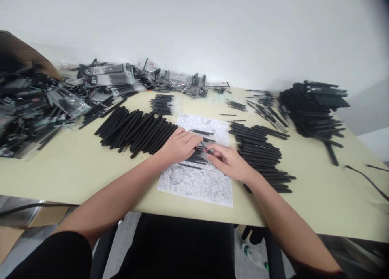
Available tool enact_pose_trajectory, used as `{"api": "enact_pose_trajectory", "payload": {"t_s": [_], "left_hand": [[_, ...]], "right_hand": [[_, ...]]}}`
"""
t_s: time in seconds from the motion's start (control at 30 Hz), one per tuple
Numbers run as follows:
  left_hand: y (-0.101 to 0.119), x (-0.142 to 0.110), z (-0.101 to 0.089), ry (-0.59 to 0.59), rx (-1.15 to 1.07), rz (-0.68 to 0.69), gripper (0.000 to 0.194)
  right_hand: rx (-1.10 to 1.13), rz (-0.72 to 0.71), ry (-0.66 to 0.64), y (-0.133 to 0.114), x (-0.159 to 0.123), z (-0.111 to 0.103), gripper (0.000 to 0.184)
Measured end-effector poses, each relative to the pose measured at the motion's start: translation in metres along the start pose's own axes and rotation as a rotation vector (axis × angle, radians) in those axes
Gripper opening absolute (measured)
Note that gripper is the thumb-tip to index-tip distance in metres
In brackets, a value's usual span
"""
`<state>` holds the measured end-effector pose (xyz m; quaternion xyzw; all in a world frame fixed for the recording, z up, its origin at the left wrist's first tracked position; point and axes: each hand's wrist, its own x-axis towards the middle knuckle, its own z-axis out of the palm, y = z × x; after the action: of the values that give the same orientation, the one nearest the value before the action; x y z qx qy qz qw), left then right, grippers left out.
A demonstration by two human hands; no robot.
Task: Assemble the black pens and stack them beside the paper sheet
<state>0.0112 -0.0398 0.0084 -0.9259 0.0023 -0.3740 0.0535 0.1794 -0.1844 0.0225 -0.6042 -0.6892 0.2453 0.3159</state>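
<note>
My left hand (pixel 181 144) and my right hand (pixel 227 160) meet over a sheet of paper (pixel 197 185) covered in dense dark scribbles. A thin black stick (pixel 205 147) slants between them. The fingers of the right hand pinch its lower end, while the left hand's curled fingers close at its upper end; their grip is partly hidden. Several thin dark sticks (pixel 190 166) lie on the paper under and around the hands. Thicker black tubes are heaped beside the left hand in one pile (pixel 130 129) and beside the right hand in another pile (pixel 261 153).
Clear-and-black plastic packets (pixel 109 74) are heaped along the back and left of the pale table (pixel 121 189). A bundle of short dark sticks (pixel 162 104) lies behind the paper. Black pieces are stacked high (pixel 313 108) at the right, near a cable (pixel 367 177).
</note>
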Motion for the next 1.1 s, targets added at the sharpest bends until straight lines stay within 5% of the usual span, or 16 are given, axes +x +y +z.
{"api": "enact_pose_trajectory", "payload": {"t_s": [0.4, 1.1], "left_hand": [[0.001, -0.003, 0.005, 0.014, -0.114, -0.185, 0.025], [0.002, 0.000, 0.004, 0.017, -0.051, -0.264, 0.016]], "right_hand": [[0.222, 0.139, -0.070, -0.018, -0.002, 0.012, 0.016], [0.149, 0.247, 0.049, -0.025, 0.000, 0.019, 0.010]]}}
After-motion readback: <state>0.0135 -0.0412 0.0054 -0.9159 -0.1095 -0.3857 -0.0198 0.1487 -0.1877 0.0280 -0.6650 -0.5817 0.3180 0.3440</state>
